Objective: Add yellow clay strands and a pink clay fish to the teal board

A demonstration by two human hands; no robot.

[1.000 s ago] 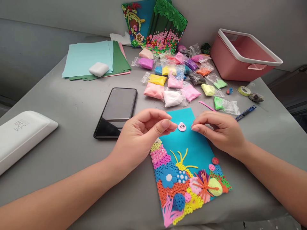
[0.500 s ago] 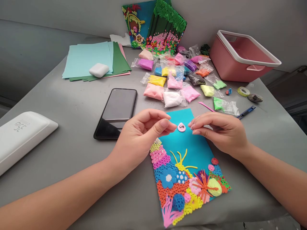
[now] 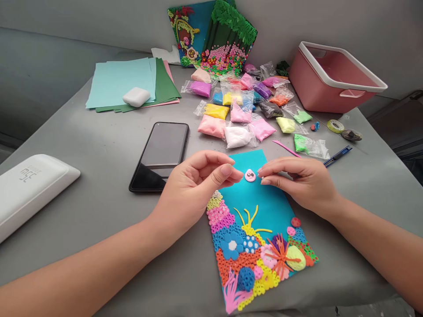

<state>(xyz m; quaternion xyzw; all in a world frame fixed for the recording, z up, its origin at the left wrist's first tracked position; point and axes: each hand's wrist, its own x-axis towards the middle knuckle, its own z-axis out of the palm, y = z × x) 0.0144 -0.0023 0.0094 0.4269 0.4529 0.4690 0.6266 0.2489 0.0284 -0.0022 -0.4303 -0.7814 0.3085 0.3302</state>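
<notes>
A blue board (image 3: 261, 198) lies in front of me, its lower part covered with colourful clay rings, flowers and coral-like shapes. On its upper part sits a small pink clay piece (image 3: 250, 175) with two dark eyes. My left hand (image 3: 205, 182) hovers just left of that piece, thumb and fingers pinched together; whatever is between them is hidden. To the right of the piece, my right hand (image 3: 297, 178) is pinched over the board, with a tiny pale bit (image 3: 262, 178) between thumb and fingertips.
Bags of coloured clay (image 3: 238, 136) lie behind the board, near a pink basket (image 3: 330, 88). A phone (image 3: 161, 154), coloured sheets (image 3: 122, 81) and a white device (image 3: 36, 189) are on the left. A blue cutter (image 3: 338, 156) and pink tool (image 3: 286, 148) lie right.
My right hand has shifted slightly left, closer to the pink piece, and a tiny pale bit now shows at its fingertips. My left hand has barely moved.
</notes>
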